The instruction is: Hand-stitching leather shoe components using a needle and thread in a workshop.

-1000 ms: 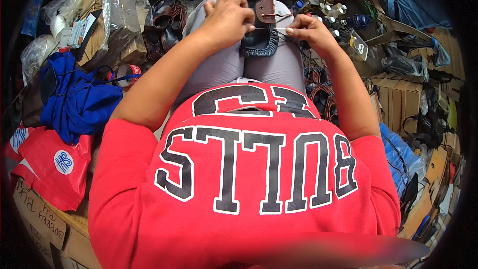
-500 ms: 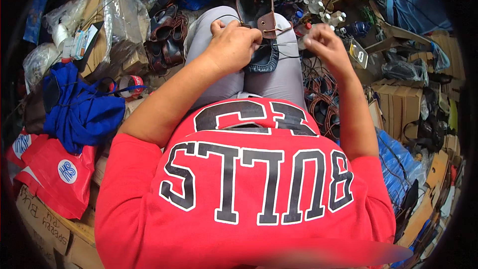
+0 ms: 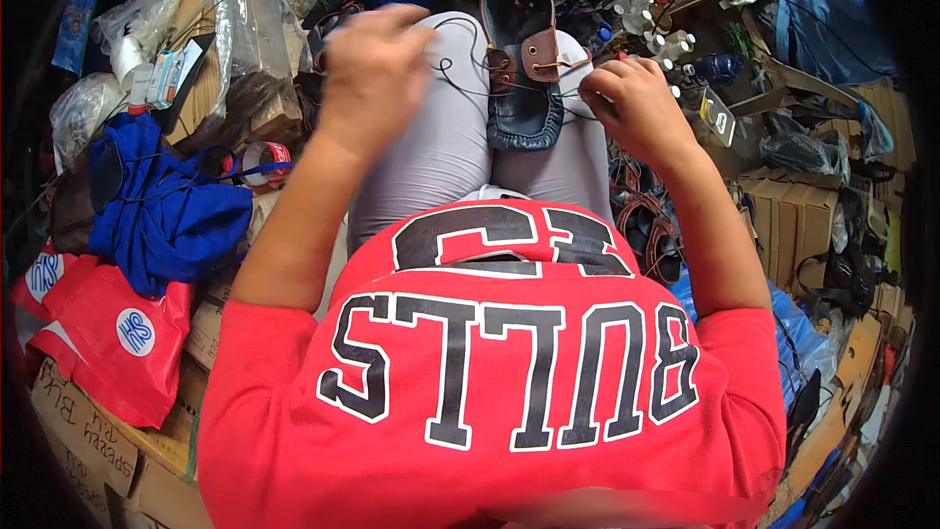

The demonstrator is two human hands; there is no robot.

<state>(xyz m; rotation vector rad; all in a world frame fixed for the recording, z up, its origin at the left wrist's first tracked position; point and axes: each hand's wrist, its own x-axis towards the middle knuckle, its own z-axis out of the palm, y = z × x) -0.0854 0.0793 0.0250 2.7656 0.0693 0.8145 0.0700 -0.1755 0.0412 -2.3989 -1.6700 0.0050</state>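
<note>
Red shirt [image 3: 490, 377], block lettering [image 3: 543, 372]. Shoe [image 3: 537, 59] on lap [image 3: 431, 142]. Right hand [image 3: 636, 106]: fingers curled, hold unclear. Left hand [image 3: 377, 78] blurred, can't tell.

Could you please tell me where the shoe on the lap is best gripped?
Probably by its rounded toe, coming from the near side: the shoe lies with that end toward the bottom of the view, and the thin cord crosses farther up, leaving the toe's edge exposed.
</note>
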